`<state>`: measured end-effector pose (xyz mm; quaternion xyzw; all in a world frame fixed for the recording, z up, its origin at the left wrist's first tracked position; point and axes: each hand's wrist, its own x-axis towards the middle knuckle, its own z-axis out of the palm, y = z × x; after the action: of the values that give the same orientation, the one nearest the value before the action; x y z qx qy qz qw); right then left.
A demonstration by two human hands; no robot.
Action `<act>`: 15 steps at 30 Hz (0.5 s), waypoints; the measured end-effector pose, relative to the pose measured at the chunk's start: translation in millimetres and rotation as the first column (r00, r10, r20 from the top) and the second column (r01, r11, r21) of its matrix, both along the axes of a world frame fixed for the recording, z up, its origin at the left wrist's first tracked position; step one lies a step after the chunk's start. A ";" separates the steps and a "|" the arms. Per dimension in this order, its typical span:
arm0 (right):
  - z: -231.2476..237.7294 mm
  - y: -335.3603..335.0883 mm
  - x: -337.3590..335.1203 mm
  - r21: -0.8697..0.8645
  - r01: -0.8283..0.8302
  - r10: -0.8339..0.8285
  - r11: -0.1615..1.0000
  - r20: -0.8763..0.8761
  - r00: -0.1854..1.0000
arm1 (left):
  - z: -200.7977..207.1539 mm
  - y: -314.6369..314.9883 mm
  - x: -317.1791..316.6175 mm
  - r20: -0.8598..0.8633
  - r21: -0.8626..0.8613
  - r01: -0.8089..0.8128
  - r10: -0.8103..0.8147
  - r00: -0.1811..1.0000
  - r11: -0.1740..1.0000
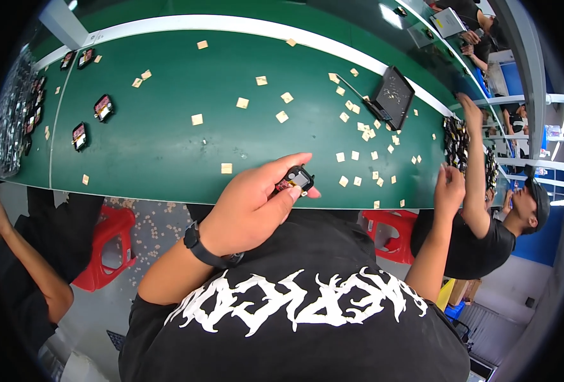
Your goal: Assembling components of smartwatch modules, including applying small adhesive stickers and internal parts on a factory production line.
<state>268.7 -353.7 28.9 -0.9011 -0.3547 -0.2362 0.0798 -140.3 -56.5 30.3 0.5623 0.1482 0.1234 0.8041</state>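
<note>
My left hand (247,202) is closed around a small black device casing (296,180) with a grey face, held just above the near edge of the green table (167,153). The thumb presses on the casing's lower edge. My right hand (449,191) is raised at the right, apart from the casing, with its fingers drawn together in a pinch. Whatever those fingertips may hold is too small to make out. Small square beige pieces (340,156) lie scattered across the table between and beyond my hands.
At the far right of the table stands a black tray (393,99) with tiny parts inside and a thin tool (353,89) against it. Similar casings (103,108) lie at left. Piles of parts (454,143) flank both sides. Co-workers sit left and right near red stools (111,245).
</note>
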 end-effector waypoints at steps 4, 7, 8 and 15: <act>-8.1 -30.4 23.0 -0.102 0.070 -0.065 0.992 0.052 0.997 | 18.0 7.8 -15.6 0.116 -0.112 -0.008 0.022 0.993 0.994; -17.4 -46.1 40.6 -0.156 0.136 -0.126 0.978 0.069 0.990 | 33.2 16.2 -21.6 0.076 -0.040 0.024 -0.021 0.997 0.999; -20.7 -50.9 46.9 -0.181 0.148 -0.136 0.972 0.081 0.987 | 35.8 17.7 -21.4 0.067 -0.035 0.020 -0.017 0.998 0.999; -36.0 -55.1 69.0 -0.161 0.177 -0.169 0.971 0.063 0.984 | 55.9 17.1 -12.2 -0.017 0.267 0.000 0.004 1.000 0.964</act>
<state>337.7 -408.9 -7.2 -0.9261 -0.2951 -0.2339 -0.0250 -152.6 -39.4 86.2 0.6664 0.1377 0.1383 0.7196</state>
